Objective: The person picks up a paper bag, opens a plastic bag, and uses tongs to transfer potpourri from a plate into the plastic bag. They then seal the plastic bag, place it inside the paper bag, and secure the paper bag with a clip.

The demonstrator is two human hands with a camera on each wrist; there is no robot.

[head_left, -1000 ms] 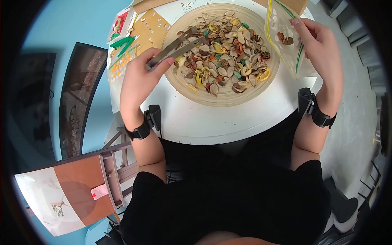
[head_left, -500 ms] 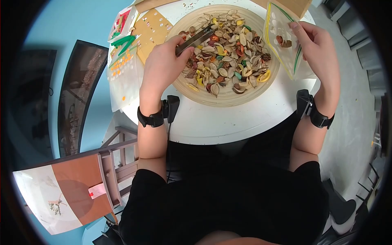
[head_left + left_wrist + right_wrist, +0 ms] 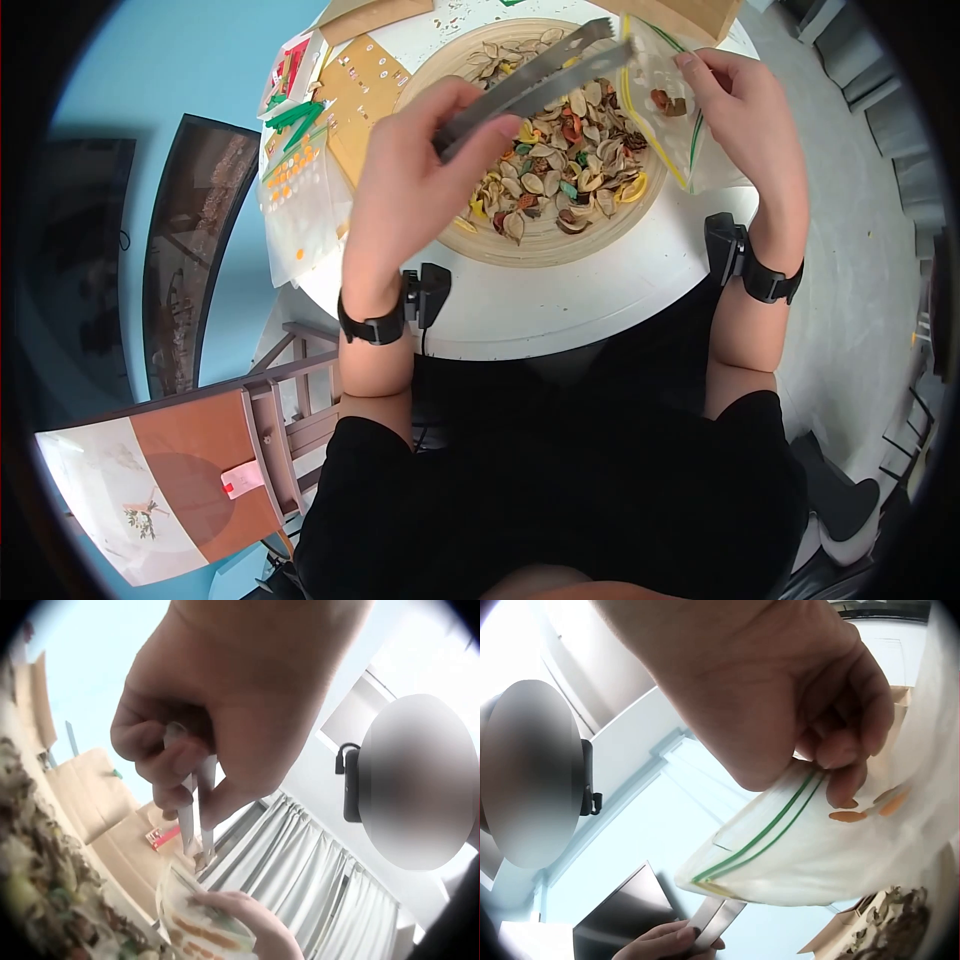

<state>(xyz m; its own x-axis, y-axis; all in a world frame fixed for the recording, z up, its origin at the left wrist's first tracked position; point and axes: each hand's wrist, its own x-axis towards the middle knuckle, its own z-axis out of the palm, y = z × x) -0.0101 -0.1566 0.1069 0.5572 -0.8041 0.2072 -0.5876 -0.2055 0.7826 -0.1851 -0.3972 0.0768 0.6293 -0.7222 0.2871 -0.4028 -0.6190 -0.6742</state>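
Left hand (image 3: 410, 175) pinches metal tongs (image 3: 540, 72), arms spread with a gap at the tips; tips hang over the far right of the round tray (image 3: 550, 252), by the zip bag's (image 3: 672, 135) yellow edge, can't tell if touching. Right hand (image 3: 745, 108) pinches the bag near its top, holding it up by the tray's right rim; brown dried pieces inside. Potpourri (image 3: 545, 185) heaped in the tray, a bare band of rim along the near side. White tabletop (image 3: 520, 312) runs as a wide strip from that rim to its curved near edge, room there below both wrists. Left side tight: kraft sheet (image 3: 365, 80) right up by the tray, box (image 3: 290, 75), green clips (image 3: 298, 118), plastic sheet with orange dots (image 3: 308, 215) hanging past the tabletop's left edge. Far right, cardboard (image 3: 705, 15) behind the bag.
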